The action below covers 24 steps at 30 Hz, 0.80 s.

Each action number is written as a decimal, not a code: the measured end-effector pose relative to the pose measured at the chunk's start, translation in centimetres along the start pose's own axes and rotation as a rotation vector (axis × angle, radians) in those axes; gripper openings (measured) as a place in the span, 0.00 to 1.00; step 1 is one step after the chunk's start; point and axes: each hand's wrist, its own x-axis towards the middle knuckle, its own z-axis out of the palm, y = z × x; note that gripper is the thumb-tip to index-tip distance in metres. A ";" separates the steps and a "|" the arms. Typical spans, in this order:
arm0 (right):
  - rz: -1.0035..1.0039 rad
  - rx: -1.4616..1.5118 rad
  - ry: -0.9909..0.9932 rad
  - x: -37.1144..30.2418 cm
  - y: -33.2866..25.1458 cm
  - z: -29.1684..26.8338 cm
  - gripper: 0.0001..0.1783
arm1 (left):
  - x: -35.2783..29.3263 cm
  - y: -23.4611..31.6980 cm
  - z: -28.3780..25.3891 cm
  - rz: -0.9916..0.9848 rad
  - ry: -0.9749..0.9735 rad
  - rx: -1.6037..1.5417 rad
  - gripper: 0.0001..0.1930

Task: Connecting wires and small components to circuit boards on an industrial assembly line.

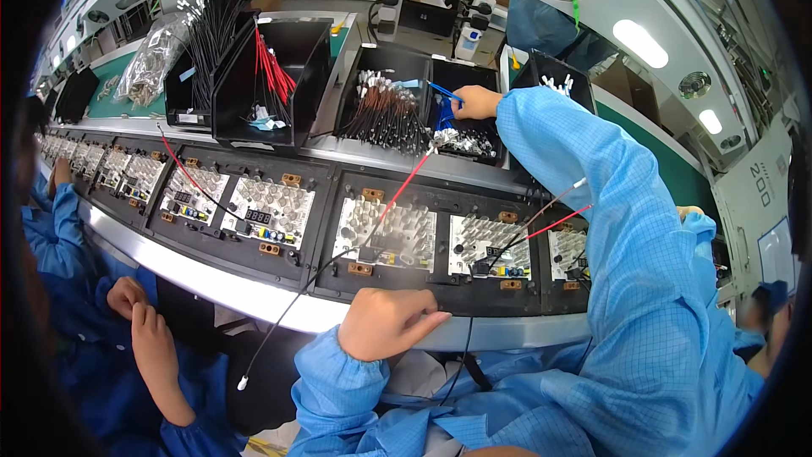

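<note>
My right hand (479, 102) reaches over a black bin (496, 76) and has its fingers closed on a blue wire (446, 91). More blue wires and white connectors (468, 142) lie in that bin below the hand. My left hand (391, 322) is over the near edge of the line, its thumb stretched out and apart from the bent fingers. Nothing shows between them. Beyond it lies a circuit board (409, 247) in a black fixture, with a red-and-black wire (405, 187) running across it; its black end dangles over the near edge.
Several fixtures with circuit boards (269, 210) line the bench. Behind them, one bin holds brown and black wires (385, 110), another red wires (271, 76). A bundle of black wires (222, 21) rises at left. A co-worker's hands (139, 313) are at lower left.
</note>
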 end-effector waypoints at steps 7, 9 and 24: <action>-0.222 -0.002 -0.152 -0.9 -1.1 -0.8 0.11 | -0.1 0.1 0.2 -0.064 0.019 0.010 0.10; -0.362 0.041 -0.078 -1.2 -1.5 -1.2 0.11 | -0.2 0.1 0.2 -0.060 0.016 0.005 0.10; -0.361 0.711 0.870 -12.8 -9.8 -21.1 0.12 | 0.0 -1.7 -0.4 -0.065 0.088 -0.040 0.08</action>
